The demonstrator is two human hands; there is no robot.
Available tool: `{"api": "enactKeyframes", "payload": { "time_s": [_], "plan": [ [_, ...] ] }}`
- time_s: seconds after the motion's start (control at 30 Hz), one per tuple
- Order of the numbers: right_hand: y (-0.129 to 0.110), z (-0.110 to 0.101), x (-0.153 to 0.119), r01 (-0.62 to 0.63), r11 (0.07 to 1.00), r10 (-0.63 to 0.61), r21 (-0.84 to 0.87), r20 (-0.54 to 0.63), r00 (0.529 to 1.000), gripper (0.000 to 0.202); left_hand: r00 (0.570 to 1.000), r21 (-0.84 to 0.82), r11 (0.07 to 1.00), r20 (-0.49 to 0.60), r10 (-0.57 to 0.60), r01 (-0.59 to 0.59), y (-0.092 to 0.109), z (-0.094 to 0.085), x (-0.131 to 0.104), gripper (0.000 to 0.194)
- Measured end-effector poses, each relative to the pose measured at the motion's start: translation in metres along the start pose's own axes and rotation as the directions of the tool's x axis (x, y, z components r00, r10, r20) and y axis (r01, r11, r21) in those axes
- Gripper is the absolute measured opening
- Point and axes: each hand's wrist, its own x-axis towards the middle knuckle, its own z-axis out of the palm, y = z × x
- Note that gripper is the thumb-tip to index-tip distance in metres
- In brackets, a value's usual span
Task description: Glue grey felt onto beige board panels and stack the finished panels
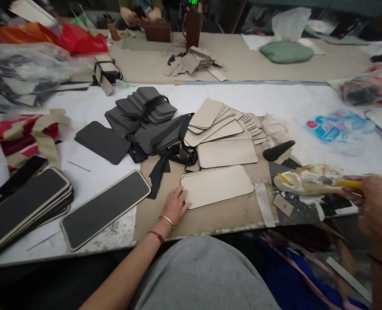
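Observation:
My left hand [175,206] lies with its fingers apart on the left end of a beige rounded panel [219,187] near the table's front edge. Out at the right, my right hand [376,202] grips a yellow-handled tool [352,184]; its far end is over a glue-smeared container [310,177]. Another beige panel [228,153] rests just behind the first, beside a fanned stack of beige pieces [210,114]. Dark grey pieces [103,142] and black ribbons [158,172] are left of these. A long dark panel with a pale border [107,209] lies left of my left hand.
More bordered panels [26,206] are stacked at the far left. A black pointed object [278,150] and a pale strip [265,204] lie near the container. Scraps [194,62] and a person's hands [139,18] holding a phone are across the table.

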Motion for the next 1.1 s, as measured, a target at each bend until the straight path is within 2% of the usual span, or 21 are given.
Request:
{"api": "enactKeyframes", "payload": {
  "time_s": [0.07, 0.1, 0.13, 0.2, 0.3, 0.4, 0.47, 0.53, 0.6, 0.7, 0.93, 1.1],
  "plan": [
    [-0.018, 0.005, -0.018, -0.213, 0.927, 0.176, 0.310, 0.143, 0.974, 0.032, 0.997, 0.012, 0.999, -0.057, 0.050, -0.050, -0.002, -0.002, -0.004, 0.041],
    [-0.026, 0.013, -0.030, -0.322, 0.862, 0.233, 0.391, 0.259, 0.937, 0.035, 0.995, 0.014, 0.997, -0.076, 0.071, -0.071, -0.002, -0.004, -0.005, 0.040],
    [-0.034, 0.024, -0.044, -0.398, 0.805, 0.238, 0.439, 0.376, 0.896, 0.037, 0.992, 0.015, 0.996, -0.090, 0.091, -0.090, -0.002, -0.005, -0.007, 0.038],
    [-0.049, 0.053, -0.075, -0.488, 0.737, 0.200, 0.468, 0.538, 0.819, 0.039, 0.986, 0.013, 0.992, -0.108, 0.128, -0.128, -0.001, -0.007, -0.009, 0.032],
    [-0.068, 0.102, -0.122, -0.541, 0.691, 0.063, 0.479, 0.706, 0.706, 0.038, 0.976, 0.010, 0.984, -0.126, 0.175, -0.176, -0.001, -0.010, -0.009, 0.025],
    [-0.082, 0.141, -0.157, -0.563, 0.694, -0.019, 0.449, 0.793, 0.609, 0.037, 0.970, -0.003, 0.980, -0.139, 0.198, -0.200, -0.002, -0.010, -0.009, 0.023],
    [-0.087, 0.158, -0.173, -0.580, 0.695, -0.032, 0.424, 0.825, 0.565, 0.036, 0.968, -0.013, 0.979, -0.152, 0.201, -0.205, -0.003, -0.008, -0.010, 0.024],
    [-0.089, 0.170, -0.182, -0.580, 0.707, -0.040, 0.406, 0.841, 0.540, 0.035, 0.967, -0.024, 0.979, -0.162, 0.195, -0.202, -0.004, -0.007, -0.010, 0.024],
    [-0.087, 0.175, -0.184, -0.552, 0.736, -0.039, 0.392, 0.838, 0.544, 0.035, 0.968, -0.036, 0.980, -0.164, 0.188, -0.196, -0.005, -0.006, -0.011, 0.024],
    [-0.076, 0.177, -0.171, -0.489, 0.786, -0.014, 0.379, 0.801, 0.599, 0.034, 0.965, -0.031, 0.978, -0.170, 0.199, -0.207, -0.007, -0.005, -0.011, 0.024],
    [-0.023, 0.165, -0.102, -0.389, 0.852, 0.100, 0.349, 0.622, 0.777, 0.040, 0.950, -0.004, 0.970, -0.205, 0.235, -0.241, -0.011, -0.006, -0.009, 0.022],
    [0.008, 0.160, -0.062, -0.332, 0.896, 0.151, 0.295, 0.503, 0.851, 0.044, 0.939, 0.026, 0.964, -0.221, 0.264, -0.265, -0.012, -0.005, -0.007, 0.020]
  ]
}}
